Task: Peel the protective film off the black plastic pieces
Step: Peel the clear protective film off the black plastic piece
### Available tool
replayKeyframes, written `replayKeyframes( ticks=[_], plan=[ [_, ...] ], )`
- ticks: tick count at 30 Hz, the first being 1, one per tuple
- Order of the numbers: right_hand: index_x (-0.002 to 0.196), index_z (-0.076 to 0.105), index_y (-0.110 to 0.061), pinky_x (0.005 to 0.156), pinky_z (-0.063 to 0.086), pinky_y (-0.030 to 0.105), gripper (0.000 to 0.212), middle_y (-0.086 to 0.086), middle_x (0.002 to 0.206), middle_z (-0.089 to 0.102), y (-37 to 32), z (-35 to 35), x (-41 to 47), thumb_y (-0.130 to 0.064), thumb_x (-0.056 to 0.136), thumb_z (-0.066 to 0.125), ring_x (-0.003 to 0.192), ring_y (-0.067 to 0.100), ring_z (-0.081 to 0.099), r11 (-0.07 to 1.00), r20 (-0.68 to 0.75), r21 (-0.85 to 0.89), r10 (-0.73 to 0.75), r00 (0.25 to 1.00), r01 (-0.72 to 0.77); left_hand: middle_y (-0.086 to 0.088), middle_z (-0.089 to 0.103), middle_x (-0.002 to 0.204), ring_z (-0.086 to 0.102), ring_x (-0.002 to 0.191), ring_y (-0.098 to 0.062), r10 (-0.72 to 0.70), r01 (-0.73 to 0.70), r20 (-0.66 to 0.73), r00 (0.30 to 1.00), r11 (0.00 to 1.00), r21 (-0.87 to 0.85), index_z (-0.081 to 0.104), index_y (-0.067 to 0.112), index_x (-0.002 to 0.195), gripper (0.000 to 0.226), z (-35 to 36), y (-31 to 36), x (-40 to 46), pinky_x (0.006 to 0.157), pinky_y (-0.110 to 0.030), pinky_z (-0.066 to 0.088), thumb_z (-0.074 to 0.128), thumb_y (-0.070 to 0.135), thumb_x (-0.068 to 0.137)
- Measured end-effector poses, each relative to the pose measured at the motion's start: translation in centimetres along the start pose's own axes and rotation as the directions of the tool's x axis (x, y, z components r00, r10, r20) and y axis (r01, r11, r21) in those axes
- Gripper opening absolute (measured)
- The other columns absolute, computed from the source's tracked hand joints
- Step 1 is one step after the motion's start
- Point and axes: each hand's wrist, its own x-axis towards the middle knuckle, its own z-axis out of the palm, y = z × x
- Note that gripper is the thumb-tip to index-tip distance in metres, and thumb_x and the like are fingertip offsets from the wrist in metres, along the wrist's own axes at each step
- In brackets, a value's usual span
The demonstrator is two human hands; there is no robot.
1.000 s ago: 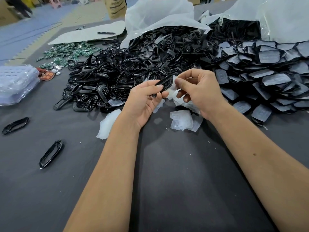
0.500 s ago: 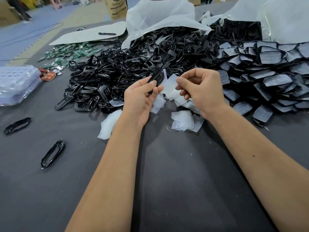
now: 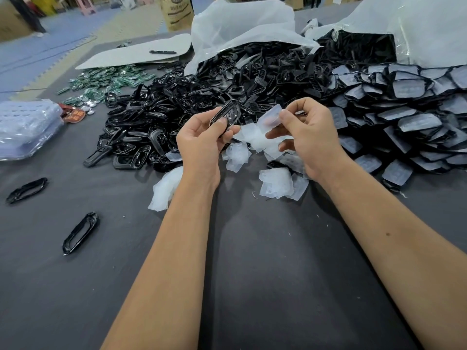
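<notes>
Left hand (image 3: 202,133) grips a black plastic piece (image 3: 225,114) between thumb and fingers. Right hand (image 3: 309,136) pinches a clear film (image 3: 271,117), fully separated from the piece.

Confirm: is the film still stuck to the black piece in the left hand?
No. The left hand holds the black piece bare, while the right hand pinches the film apart from it.

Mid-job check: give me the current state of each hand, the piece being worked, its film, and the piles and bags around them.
Left hand: gripping the black plastic frame piece, raised.
Right hand: pinching the translucent film sheet, apart from the frame.
Discarded film scraps: loose on the grey table.
Film-covered black pieces: heaped, unpeeled.
White plastic bag: open, spilling black frames.
</notes>
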Motion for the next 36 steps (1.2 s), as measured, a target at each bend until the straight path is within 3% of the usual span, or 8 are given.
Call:
replayKeyframes(
  ticks=[5,10,13,17,23,29,33,36],
  plan=[
    [0.104,0.052,-0.009,0.051,0.050,0.027,0.018,0.005,0.078,0.077,0.0,-0.1,-0.1,0.003,0.097,0.062,0.073,0.025,0.076,0.999,0.017,0.033,-0.002,1.000,0.002,-0.002,0.068,0.075,0.072,0.062,-0.020,0.054,-0.058,0.034,0.998,0.991,0.121,0.071,0.009,0.092,0.021,0.0,-0.3,0.0,0.059,-0.020,0.054,0.064,-0.012,0.093],
    [0.114,0.062,-0.009,0.054,0.052,0.027,0.029,0.000,0.075,0.071,-0.2,-0.1,-0.1,-0.001,0.090,0.075,0.076,0.022,0.075,1.000,0.013,0.000,-0.005,1.000,0.005,-0.011,0.066,0.088,0.073,0.064,-0.020,0.037,-0.052,0.081,0.996,0.980,0.191,0.073,0.007,0.096,0.020,-0.1,-0.7,-0.1,0.063,-0.025,0.057,0.066,-0.011,0.093],
    [0.106,0.069,-0.004,0.055,0.053,0.026,0.018,0.009,0.082,0.075,-0.1,0.1,-0.2,-0.002,0.090,0.077,0.073,0.020,0.074,0.999,0.006,-0.034,-0.019,1.000,0.019,-0.017,0.066,0.093,0.074,0.066,-0.021,0.035,-0.058,0.101,0.994,0.971,0.234,0.074,0.005,0.101,0.018,0.1,-0.9,-0.1,0.065,-0.026,0.058,0.067,-0.010,0.093],
    [0.094,0.069,-0.001,0.053,0.052,0.025,0.008,0.005,0.077,0.073,-0.1,0.1,-0.2,-0.002,0.091,0.076,0.069,0.018,0.073,0.999,0.002,-0.048,-0.020,1.000,0.020,-0.009,0.069,0.085,0.075,0.065,-0.022,0.039,-0.067,0.110,0.993,0.964,0.258,0.075,0.009,0.103,0.024,0.2,-1.2,-0.2,0.067,-0.026,0.059,0.067,-0.010,0.092],
    [0.094,0.055,-0.010,0.048,0.047,0.025,0.011,0.013,0.093,0.080,-0.2,0.0,0.0,-0.002,0.101,0.060,0.073,0.025,0.075,0.999,0.074,0.052,0.010,0.997,-0.014,-0.008,0.073,0.078,0.073,0.062,-0.020,0.030,-0.057,0.102,0.994,0.960,0.273,0.075,0.004,0.102,0.021,0.3,-1.2,-0.1,0.061,-0.022,0.057,0.066,-0.011,0.091],
    [0.091,0.062,-0.007,0.053,0.048,0.025,0.011,0.010,0.083,0.078,0.2,-0.2,0.1,-0.003,0.093,0.071,0.068,0.019,0.070,1.000,0.062,0.022,-0.011,0.998,0.009,-0.001,0.069,0.068,0.072,0.060,-0.017,0.022,-0.046,0.091,0.996,0.963,0.267,0.073,0.005,0.102,0.020,0.2,-1.3,-0.1,0.061,-0.024,0.057,0.066,-0.011,0.091],
    [0.083,0.071,-0.010,0.050,0.045,0.024,0.011,0.006,0.076,0.070,0.1,0.0,0.1,-0.006,0.092,0.075,0.060,0.011,0.057,0.999,0.021,0.003,-0.036,0.999,0.036,-0.009,0.072,0.078,0.074,0.064,-0.021,0.006,-0.030,0.098,0.995,0.968,0.247,0.073,0.003,0.101,0.020,0.3,-1.4,-0.1,0.060,-0.022,0.057,0.065,-0.012,0.092],
    [0.086,0.074,-0.012,0.052,0.048,0.024,0.013,0.010,0.083,0.065,-0.1,0.1,0.1,-0.011,0.098,0.070,0.067,0.012,0.055,0.999,0.008,-0.001,-0.042,0.999,0.042,-0.015,0.072,0.086,0.075,0.065,-0.024,0.006,-0.030,0.097,0.995,0.969,0.247,0.073,0.001,0.103,0.019,0.3,-1.5,0.0,0.061,-0.022,0.057,0.065,-0.013,0.092]
  ],
)
